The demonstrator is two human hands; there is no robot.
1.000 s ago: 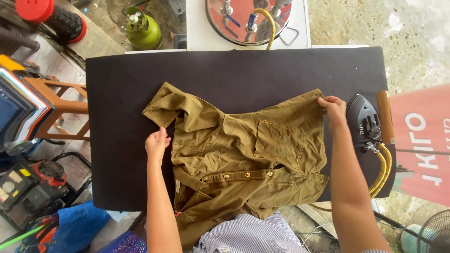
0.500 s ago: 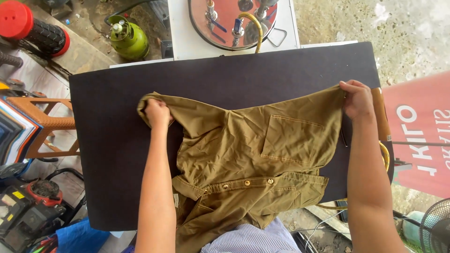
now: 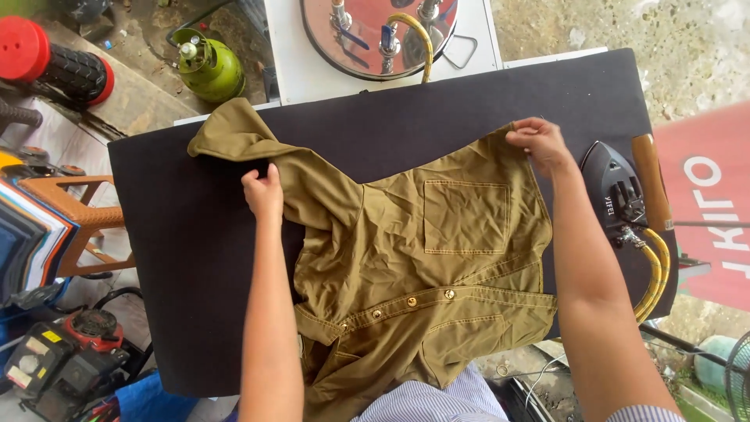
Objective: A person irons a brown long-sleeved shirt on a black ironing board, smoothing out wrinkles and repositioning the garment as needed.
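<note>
An olive-green shirt (image 3: 406,258) with gold buttons and a chest pocket lies spread on a black padded ironing table (image 3: 187,258). My left hand (image 3: 263,193) grips the shirt near its left sleeve, which stretches toward the table's far left corner. My right hand (image 3: 539,144) pinches the shirt's far right edge, close to the iron. The shirt's lower part hangs over the near table edge against my striped clothing.
A black steam iron (image 3: 617,187) with a wooden handle and yellow hose rests at the table's right edge. Beyond the table stand a round metal boiler (image 3: 375,31) and a green gas cylinder (image 3: 207,66). An orange stool (image 3: 70,223) and small engines sit left.
Both hands have pulled the shirt farther up the table. The left sleeve now lies stretched toward the far left corner, and the iron is in view again beside my right hand.
</note>
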